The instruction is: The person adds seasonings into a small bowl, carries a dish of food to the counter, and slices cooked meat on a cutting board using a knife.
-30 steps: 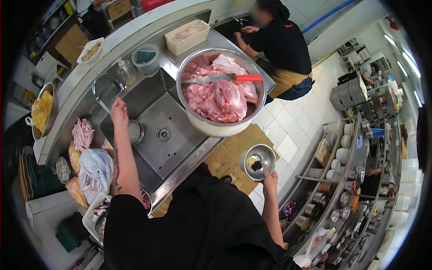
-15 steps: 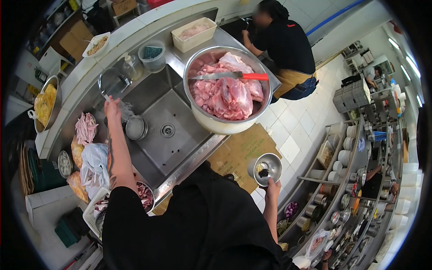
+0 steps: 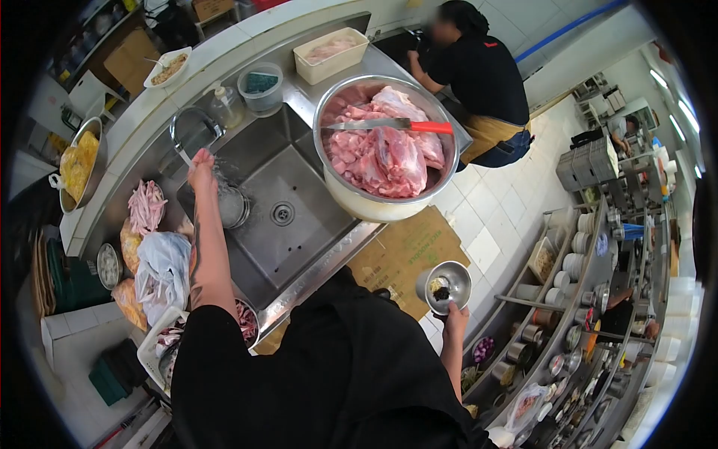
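At the sink (image 3: pixel 288 187), my left hand (image 3: pixel 200 170) is closed at the end of the curved faucet (image 3: pixel 179 138). Water runs down beside it onto round metal bowls (image 3: pixel 234 207) in the sink; how many are stacked is unclear. Away to the right, over the floor, my right hand (image 3: pixel 454 318) grips the rim of a small metal bowl (image 3: pixel 458 278). Inside that bowl lie a dark clump and some pale yellowish bits. Between my hands, a large metal basin of raw meat (image 3: pixel 385 161) stands on the counter, with a red-handled knife (image 3: pixel 389 125) lying across the meat.
Beyond the basin, a co-worker (image 3: pixel 482 75) in black bends over the counter. A cream tub (image 3: pixel 331 56) and a clear container (image 3: pixel 260 88) stand behind the sink. Bags (image 3: pixel 163 269) crowd its left side. Flattened cardboard (image 3: pixel 411 251) covers the floor; shelves of dishes (image 3: pixel 553 277) line the right.
The view has shifted slightly. My left hand has edged right at the faucet, and more water splashes around the bowls in the sink. My right hand still holds the small bowl.
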{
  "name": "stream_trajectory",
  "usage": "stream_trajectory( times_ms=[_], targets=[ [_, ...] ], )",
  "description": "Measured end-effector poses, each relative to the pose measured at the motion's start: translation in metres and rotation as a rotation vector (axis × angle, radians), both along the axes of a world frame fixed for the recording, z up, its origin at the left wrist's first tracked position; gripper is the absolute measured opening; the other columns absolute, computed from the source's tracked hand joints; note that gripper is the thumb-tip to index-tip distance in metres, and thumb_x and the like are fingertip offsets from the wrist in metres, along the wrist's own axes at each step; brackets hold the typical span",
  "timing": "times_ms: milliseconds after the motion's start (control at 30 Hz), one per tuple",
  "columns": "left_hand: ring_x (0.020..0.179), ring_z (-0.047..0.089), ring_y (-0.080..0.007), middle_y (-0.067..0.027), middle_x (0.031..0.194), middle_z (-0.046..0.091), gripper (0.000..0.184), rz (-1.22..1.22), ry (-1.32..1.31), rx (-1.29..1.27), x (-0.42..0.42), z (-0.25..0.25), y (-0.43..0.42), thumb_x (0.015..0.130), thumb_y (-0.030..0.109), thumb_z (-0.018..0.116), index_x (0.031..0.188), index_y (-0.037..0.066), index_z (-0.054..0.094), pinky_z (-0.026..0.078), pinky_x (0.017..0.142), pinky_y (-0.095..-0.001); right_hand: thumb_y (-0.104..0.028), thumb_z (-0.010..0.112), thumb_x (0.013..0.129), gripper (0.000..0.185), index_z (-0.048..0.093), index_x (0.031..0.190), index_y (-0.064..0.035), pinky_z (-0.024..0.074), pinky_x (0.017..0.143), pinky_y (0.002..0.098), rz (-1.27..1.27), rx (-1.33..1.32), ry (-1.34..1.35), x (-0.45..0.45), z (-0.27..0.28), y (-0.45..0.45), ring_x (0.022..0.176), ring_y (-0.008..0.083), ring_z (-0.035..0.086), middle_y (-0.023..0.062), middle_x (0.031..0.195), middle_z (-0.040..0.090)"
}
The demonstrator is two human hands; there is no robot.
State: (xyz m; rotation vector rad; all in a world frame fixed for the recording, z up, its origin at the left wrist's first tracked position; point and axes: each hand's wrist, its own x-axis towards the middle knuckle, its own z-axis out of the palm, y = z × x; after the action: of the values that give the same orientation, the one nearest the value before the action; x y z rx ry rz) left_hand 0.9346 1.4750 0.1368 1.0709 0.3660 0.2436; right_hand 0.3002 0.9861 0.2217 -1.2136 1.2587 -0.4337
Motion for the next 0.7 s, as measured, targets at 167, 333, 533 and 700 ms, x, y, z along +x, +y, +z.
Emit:
stream_trajectory(
  times_ms=[167,333,533,700],
  targets=[
    [0.114,0.061,-0.0224,-0.0138,0.124,0.062,0.051,0.085,0.072,0.035,-0.017,0.008,-0.006,0.076,-0.019,0.063,0.124,-0.004,0.059,0.054,0.095,-0.0354,-0.007,0.055,0.093,0.041,0.051,0.133,-0.0012,0.0637,0.056,0.0410,-0.055,0.002,-0.034,-0.006,-0.015,-0.006,0.082,0.0307,0.073,0.0181,0.112,0.066],
    [0.116,0.059,-0.0213,-0.0104,0.122,0.063,0.052,0.117,0.125,0.118,-0.013,-0.007,-0.005,0.071,-0.019,0.059,0.121,-0.004,0.062,0.051,0.091,-0.0320,-0.006,0.055,0.093,0.043,0.049,0.136,-0.0016,0.0631,0.054,0.0402,-0.060,0.029,-0.058,-0.005,-0.012,0.002,0.082,0.0306,0.073,0.0179,0.114,0.066],
    [0.109,0.060,-0.0205,-0.0096,0.113,0.064,0.051,0.140,0.096,-0.036,-0.014,0.011,-0.016,0.069,-0.019,0.057,0.117,-0.005,0.063,0.049,0.080,-0.0292,-0.007,0.054,0.094,0.042,0.049,0.135,-0.0010,0.0622,0.051,0.0383,-0.048,0.022,-0.030,-0.002,-0.011,-0.003,0.081,0.0289,0.072,0.0172,0.113,0.066],
    [0.108,0.060,-0.0219,-0.0107,0.113,0.064,0.029,0.088,0.113,-0.143,-0.002,-0.003,-0.002,0.086,-0.005,0.056,0.114,-0.003,0.063,0.051,0.075,-0.0297,-0.007,0.053,0.094,0.043,0.048,0.136,-0.0016,0.0625,0.052,0.0387,-0.020,0.042,-0.038,0.004,-0.008,-0.006,0.084,0.0291,0.072,0.0180,0.115,0.066]
  ],
)
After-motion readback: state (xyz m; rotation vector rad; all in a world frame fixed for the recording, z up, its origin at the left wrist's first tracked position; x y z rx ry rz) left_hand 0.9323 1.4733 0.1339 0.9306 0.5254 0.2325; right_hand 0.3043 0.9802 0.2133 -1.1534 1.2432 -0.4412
